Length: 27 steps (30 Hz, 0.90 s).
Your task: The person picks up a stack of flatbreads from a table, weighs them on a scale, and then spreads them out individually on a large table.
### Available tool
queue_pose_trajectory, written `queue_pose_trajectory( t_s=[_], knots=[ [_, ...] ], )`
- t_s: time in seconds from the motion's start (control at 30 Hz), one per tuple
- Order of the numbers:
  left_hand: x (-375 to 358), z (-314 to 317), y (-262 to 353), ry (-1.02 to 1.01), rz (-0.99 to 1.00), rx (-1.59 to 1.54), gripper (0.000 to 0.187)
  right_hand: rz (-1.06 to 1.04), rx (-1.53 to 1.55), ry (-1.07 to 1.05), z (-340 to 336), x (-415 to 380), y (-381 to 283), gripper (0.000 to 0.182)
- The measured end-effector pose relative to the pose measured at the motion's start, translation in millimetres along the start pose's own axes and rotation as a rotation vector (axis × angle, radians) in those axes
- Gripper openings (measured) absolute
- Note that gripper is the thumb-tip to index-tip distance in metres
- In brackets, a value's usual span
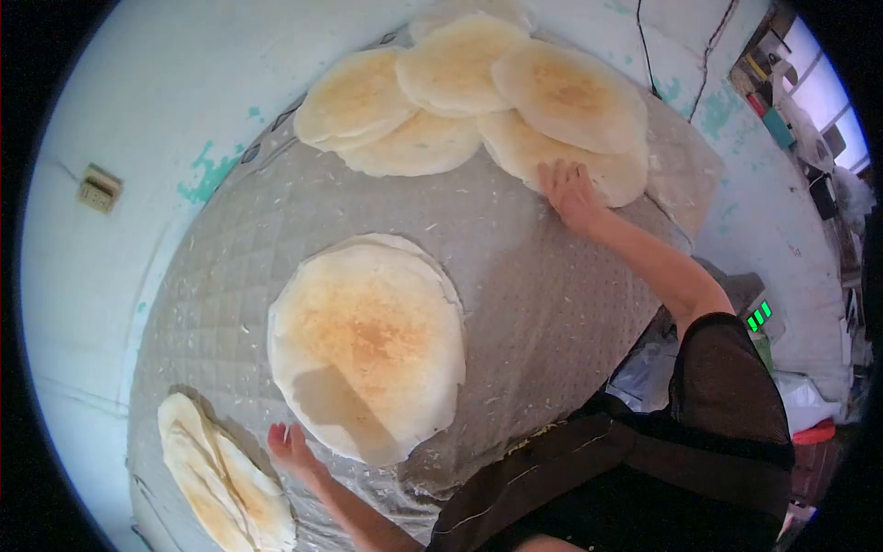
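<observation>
A stack of thin round flatbreads (368,331) with browned centres lies on the grey quilted cloth (515,276). My right hand (570,191) rests on the near edge of a flatbread (524,152) in the overlapping group at the back; its fingers are slightly bent and apart, with nothing gripped. My left hand (292,449) hovers by the lower left edge of the stack, fingers apart and empty. To its left lies a folded flatbread (221,478).
More flatbreads (575,92) overlap along the back edge by the wall. A socket (99,189) is on the left wall. At the right stand a device with green lit digits (759,316), plastic bags and a cluttered shelf.
</observation>
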<state>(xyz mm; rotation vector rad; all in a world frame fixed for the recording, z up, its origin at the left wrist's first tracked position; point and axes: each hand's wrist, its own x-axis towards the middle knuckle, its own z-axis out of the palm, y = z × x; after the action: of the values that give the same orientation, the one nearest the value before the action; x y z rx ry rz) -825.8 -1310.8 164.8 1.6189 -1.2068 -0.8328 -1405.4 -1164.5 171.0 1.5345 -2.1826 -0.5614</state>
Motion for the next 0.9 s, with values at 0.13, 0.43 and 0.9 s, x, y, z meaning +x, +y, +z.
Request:
queue_pose_trajectory(
  t_s=[0.13,0.43,0.9],
  knots=[
    [-21.7,29.6,38.7,-0.141,0.095,-0.098,0.04,0.173,0.147,0.142,-10.0,9.4,-3.5,0.04],
    [-100.7,131.8,88.4,-0.815,-0.06,-0.297,0.028,-0.133,0.518,0.011,-39.4,21.4,26.1,0.015],
    [-164.6,236.1,68.8,-0.994,-0.598,-0.712,0.029,-0.167,1.214,-0.353,-113.1,-35.2,9.7,0.013]
  ],
)
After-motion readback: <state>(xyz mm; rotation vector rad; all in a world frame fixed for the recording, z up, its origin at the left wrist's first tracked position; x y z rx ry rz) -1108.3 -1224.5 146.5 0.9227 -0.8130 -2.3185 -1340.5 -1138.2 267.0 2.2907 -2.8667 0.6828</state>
